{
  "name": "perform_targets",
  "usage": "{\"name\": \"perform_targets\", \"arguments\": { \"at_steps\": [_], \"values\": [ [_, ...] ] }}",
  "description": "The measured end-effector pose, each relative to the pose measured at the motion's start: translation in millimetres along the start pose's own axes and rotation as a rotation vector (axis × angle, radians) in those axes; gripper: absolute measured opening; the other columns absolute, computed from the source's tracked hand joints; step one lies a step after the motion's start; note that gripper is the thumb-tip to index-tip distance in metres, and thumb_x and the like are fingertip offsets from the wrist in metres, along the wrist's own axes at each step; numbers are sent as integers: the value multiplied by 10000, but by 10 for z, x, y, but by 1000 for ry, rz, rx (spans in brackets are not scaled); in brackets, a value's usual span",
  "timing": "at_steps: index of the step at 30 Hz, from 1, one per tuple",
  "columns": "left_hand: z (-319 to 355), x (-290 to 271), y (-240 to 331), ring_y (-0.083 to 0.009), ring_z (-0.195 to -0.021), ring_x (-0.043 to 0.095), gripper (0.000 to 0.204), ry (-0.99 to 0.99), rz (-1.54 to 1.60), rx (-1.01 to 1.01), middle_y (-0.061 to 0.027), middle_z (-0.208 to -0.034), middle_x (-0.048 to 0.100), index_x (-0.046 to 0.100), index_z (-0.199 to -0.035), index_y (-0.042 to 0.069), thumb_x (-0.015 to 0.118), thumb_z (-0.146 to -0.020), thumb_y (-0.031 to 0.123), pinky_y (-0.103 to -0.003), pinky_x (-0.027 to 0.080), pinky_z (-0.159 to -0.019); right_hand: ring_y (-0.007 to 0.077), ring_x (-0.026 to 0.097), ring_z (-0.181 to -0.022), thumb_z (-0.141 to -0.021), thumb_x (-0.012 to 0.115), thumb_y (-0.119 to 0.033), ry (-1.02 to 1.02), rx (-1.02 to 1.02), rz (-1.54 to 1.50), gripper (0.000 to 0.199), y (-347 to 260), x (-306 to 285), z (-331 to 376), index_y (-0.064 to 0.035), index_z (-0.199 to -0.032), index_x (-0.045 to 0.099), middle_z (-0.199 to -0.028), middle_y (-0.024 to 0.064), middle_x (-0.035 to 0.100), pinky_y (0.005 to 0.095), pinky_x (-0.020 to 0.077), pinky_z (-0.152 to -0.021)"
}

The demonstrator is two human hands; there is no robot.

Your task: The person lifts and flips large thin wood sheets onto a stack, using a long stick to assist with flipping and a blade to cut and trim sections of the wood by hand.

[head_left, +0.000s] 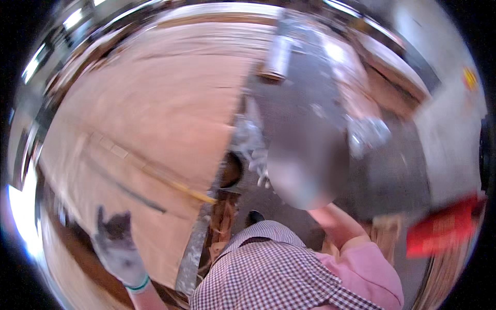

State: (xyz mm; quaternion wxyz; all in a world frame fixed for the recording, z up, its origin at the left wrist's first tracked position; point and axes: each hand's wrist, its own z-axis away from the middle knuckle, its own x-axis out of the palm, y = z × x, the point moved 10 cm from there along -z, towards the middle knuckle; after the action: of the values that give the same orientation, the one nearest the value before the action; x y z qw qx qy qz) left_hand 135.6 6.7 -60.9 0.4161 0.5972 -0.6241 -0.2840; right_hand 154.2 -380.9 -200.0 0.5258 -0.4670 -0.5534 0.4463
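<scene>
My left hand (118, 253), in a pale glove with dark grey patches on its fingers and a green cuff, is over the near left edge of a wide light-brown sheet (155, 98). Its fingers are stretched apart and I see nothing in them. A long narrow yellowish strip (194, 194) lies across the sheet, and a thin dark strip (134, 194) is beside it. From the right my bare forearm (341, 225) reaches forward. A smooth grey blur covers my right hand, so its fingers and anything in them are hidden.
Beyond the sheet's right edge stands a whitish roll (279, 58). Crumpled clear plastic (368, 135) lies over the grey floor (395, 173). A dark round opening (231, 170) shows beside the sheet's edge. At the right is a red panel (444, 227); much is motion-blurred.
</scene>
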Motion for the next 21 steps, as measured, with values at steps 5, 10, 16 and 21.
{"name": "perform_targets", "arguments": {
  "at_steps": [5, 10, 16, 21],
  "values": [
    [1378, 862, -1760, -169, -800, 578, 388, -610, 135, -781, -81, -835, 613, 568, -1148, -20, 384, -973, 274, -370, 482, -840, 111, 588, -628, -879, 467, -45, 649, 569, -110, 410, 2094, -564, 2893, -73, -1284, 516, -968, 92, 662, 239, 487, -542],
    [3444, 1809, -1579, -126, -683, 558, 289, -1447, -113, -757, -63, -833, 644, 649, -981, -37, 453, -947, 173, -268, 453, -711, 152, 612, -625, -848, 492, -91, 1222, 755, -108, 379, 2818, -12, 5809, -91, -1220, 567, -867, 91, 668, 277, 508, -548],
    [4921, 1467, -1337, -354, -959, 610, 361, -2362, -525, 139, -187, -1037, 645, 601, -1124, 66, 502, -891, 323, -413, 491, -817, 142, 557, -533, -872, 521, -91, 1973, 602, -295, 247, 2871, 1055, 8056, -48, -1100, 607, -819, 76, 650, 293, 440, -468],
    [5546, 1354, -1393, -369, -987, 604, 389, -2411, -658, 40, -199, -1033, 644, 582, -1143, 54, 498, -878, 326, -429, 480, -831, 163, 556, -526, -853, 575, -121, 2208, 647, -400, 173, 3037, 1351, 9111, -48, -985, 658, -685, 64, 610, 307, 441, -485]
  ]
}}
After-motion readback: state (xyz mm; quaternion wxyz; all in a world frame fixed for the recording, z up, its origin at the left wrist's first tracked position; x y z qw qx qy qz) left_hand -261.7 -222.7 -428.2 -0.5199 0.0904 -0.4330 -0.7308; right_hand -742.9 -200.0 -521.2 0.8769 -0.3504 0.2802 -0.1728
